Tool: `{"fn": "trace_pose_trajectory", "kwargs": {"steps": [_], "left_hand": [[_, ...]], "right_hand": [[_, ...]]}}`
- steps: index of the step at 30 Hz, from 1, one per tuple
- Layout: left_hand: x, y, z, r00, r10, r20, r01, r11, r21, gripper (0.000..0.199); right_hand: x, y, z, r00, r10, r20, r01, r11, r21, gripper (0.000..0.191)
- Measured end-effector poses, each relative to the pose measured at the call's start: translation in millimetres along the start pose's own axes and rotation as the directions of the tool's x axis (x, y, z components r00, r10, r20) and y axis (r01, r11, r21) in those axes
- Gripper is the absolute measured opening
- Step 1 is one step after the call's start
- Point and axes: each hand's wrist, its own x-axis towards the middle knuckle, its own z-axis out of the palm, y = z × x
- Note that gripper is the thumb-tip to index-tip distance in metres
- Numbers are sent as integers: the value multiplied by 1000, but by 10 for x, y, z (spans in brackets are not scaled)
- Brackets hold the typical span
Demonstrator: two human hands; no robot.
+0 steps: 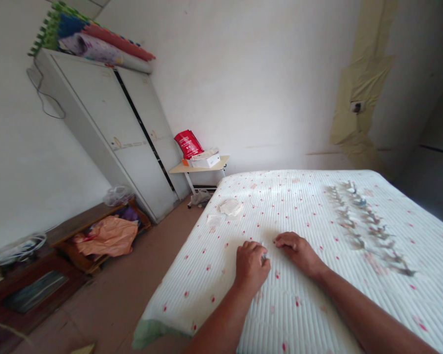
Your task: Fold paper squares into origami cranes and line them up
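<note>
My left hand (251, 263) is closed near the middle of the bed, its fingers curled round a small greyish-white piece that looks like folded paper (265, 254). Most of that piece is hidden by the fingers. Just to the right, my right hand (297, 249) rests low over the quilted cover, fingers loosely bent and pointing left, with nothing visible in them. A stack of thin paper sheets (231, 207) lies beyond the left hand, with a printed sheet (214, 220) beside it. On the right side, several small folded-looking figures (377, 230) stand in rows, blurred.
The white bed cover (302, 314) has red spots. Behind the bed's far left corner, a small table (177, 168) carries a red bag (189, 143) and a white box (206, 161). A grey cabinet (114, 118) and a low wooden cabinet (33, 290) stand on the left.
</note>
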Motion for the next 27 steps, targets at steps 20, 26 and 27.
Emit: {"fn": "trace_pose_trajectory", "kwargs": {"steps": [20,26,27], "left_hand": [[75,-193,109,991,106,-86,-125,960,-249,29],[51,-150,103,986,124,-110,-142,974,-175,13],[53,-144,103,985,129,-110,-146,976,-164,13]], "right_hand": [[0,-87,33,970,-111,216,168,948,-269,23],[-6,-43,54,969,-123,215,179,947,-265,21],[-4,-46,52,969,-123,213,179,948,-265,21]]}}
